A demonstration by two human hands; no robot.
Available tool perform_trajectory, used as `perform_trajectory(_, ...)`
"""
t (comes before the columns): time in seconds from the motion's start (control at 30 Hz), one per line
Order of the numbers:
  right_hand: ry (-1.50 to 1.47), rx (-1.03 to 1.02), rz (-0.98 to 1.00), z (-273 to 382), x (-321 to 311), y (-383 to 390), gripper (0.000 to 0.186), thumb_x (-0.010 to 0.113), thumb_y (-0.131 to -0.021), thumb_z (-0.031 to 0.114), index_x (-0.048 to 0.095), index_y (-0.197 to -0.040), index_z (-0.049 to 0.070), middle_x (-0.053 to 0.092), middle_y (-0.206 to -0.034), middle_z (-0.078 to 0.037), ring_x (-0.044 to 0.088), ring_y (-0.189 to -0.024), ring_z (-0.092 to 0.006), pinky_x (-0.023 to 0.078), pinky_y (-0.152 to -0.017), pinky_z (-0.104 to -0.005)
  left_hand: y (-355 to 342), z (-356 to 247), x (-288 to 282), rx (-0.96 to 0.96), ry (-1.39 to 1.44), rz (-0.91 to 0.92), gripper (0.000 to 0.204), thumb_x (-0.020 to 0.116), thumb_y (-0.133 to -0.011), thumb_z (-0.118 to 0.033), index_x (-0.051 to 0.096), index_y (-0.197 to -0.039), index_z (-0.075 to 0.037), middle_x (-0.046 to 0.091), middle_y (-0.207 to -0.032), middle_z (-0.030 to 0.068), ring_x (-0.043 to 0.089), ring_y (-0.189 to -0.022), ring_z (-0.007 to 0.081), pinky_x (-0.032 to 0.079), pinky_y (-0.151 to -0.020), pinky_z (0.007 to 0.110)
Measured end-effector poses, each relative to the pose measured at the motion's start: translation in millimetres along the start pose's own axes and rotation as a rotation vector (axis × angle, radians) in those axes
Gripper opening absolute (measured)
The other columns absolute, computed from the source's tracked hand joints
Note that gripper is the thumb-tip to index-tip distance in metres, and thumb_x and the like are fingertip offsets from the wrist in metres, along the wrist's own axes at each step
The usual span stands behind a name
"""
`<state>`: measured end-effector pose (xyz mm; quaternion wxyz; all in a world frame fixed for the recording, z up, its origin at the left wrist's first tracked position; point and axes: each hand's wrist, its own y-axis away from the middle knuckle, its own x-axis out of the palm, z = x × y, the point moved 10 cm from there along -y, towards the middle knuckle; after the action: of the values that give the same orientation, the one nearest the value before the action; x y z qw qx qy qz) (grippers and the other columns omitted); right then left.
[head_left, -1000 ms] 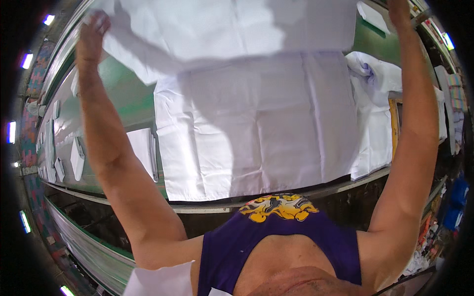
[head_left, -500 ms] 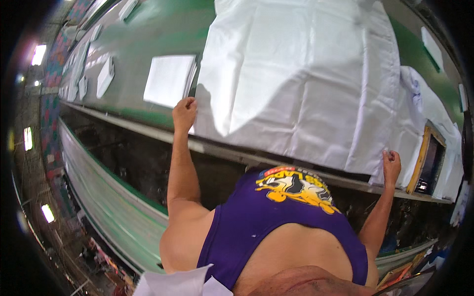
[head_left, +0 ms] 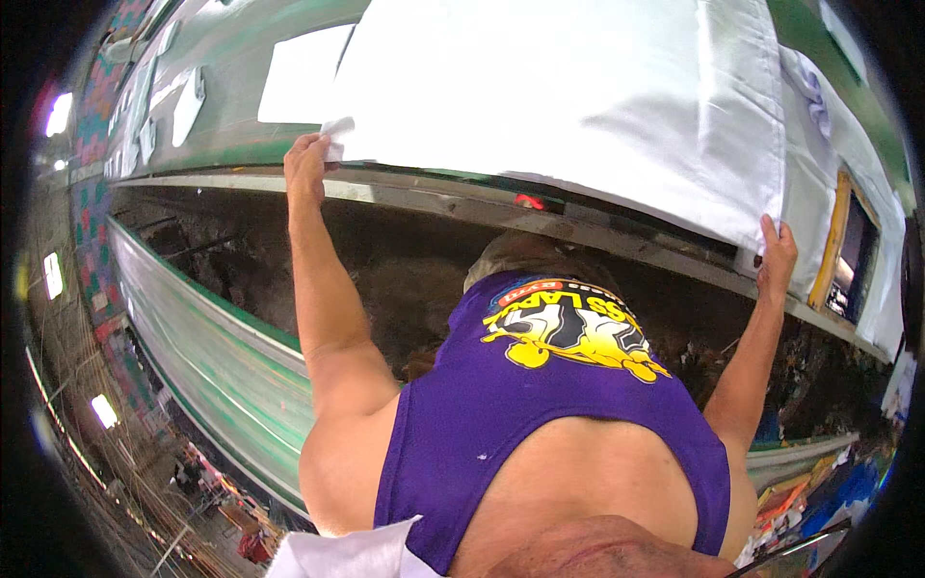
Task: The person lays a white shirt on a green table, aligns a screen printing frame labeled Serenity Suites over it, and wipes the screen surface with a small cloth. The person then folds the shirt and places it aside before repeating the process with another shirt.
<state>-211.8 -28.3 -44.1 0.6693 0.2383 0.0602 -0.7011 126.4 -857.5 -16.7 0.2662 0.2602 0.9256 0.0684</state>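
Note:
A wide white cloth (head_left: 578, 106) lies spread over the green table (head_left: 236, 144), its near edge running along the table's front. My left hand (head_left: 308, 164) pinches its near left corner, where a small flap folds up beside the fingers. At the near right corner, my right hand (head_left: 777, 252) has fingers and thumb closed on the cloth edge. Between the two hands the near edge is fairly straight, with soft creases toward the right side.
Folded white cloths (head_left: 301, 77) lie left of the spread cloth. On the right, a wooden frame with a dark panel (head_left: 831, 241) rests on another white cloth (head_left: 805, 173). Behind me on the left runs another long green table (head_left: 222, 356).
My left hand has shifted left and away from me with the cloth's corner, and the near edge looks more stretched. The right hand has also moved farther out, and the view has shifted.

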Motion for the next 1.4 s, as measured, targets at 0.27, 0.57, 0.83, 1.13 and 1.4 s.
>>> perform_trajectory(0.27, 0.056, -0.029, -0.062, 13, -27, 5, 0.051, 0.072, -0.096, 0.022, 0.054, -0.142, 0.007, 0.069, -0.089, -0.003, 0.053, -0.058, -0.0083, 0.040, -0.046, -0.0247, 39, -24, 40, 0.133, 0.286, 0.072, 0.029, 0.069, -0.095, -0.015, 0.066, -0.117, 0.004, 0.071, -0.093, 0.0089, 0.069, -0.079, 0.0161, 0.057, -0.060, 0.031)
perform_trajectory(0.57, -0.577, 0.005, 0.005, 39, -57, -106, 0.033, 0.067, -0.098, 0.009, 0.064, -0.131, 0.008, 0.069, -0.115, -0.004, 0.067, -0.081, -0.0125, 0.055, -0.062, -0.0220, 61, -67, 49, 0.372, 0.555, 0.334, 0.063, 0.066, -0.073, 0.017, 0.063, -0.134, -0.002, 0.071, -0.104, 0.0065, 0.066, -0.084, 0.0152, 0.058, -0.083, 0.031)
perform_trajectory(0.83, -0.844, 0.127, 0.045, 9, -56, -157, 0.022, 0.070, -0.095, 0.003, 0.066, -0.115, -0.006, 0.071, -0.109, -0.013, 0.070, -0.088, -0.0218, 0.063, -0.079, -0.0290, 59, -28, 52, 0.427, 0.273, 0.156, 0.042, 0.074, -0.081, 0.006, 0.073, -0.121, -0.008, 0.073, -0.108, 0.0076, 0.067, -0.091, 0.0128, 0.057, -0.079, 0.029)
perform_trajectory(1.13, -0.672, 0.166, 0.163, 24, -37, -98, 0.034, 0.075, -0.092, 0.013, 0.068, -0.124, 0.002, 0.070, -0.110, -0.009, 0.066, -0.084, -0.0215, 0.058, -0.077, -0.0345, 51, -31, 46, 0.287, 0.272, 0.114, 0.024, 0.078, -0.090, -0.012, 0.077, -0.112, -0.002, 0.074, -0.085, 0.0056, 0.067, -0.077, 0.0128, 0.054, -0.071, 0.028)
perform_trajectory(1.4, 0.847, -0.795, -0.324, 165, 51, 21, 0.035, 0.079, -0.089, 0.033, 0.074, -0.105, 0.002, 0.072, -0.105, -0.017, 0.069, -0.097, -0.0327, 0.053, -0.091, -0.0406, 43, -59, 51, 0.319, 0.203, 0.114, 0.028, 0.079, -0.090, -0.010, 0.075, -0.115, 0.000, 0.074, -0.090, 0.0068, 0.068, -0.079, 0.0143, 0.057, -0.073, 0.030)
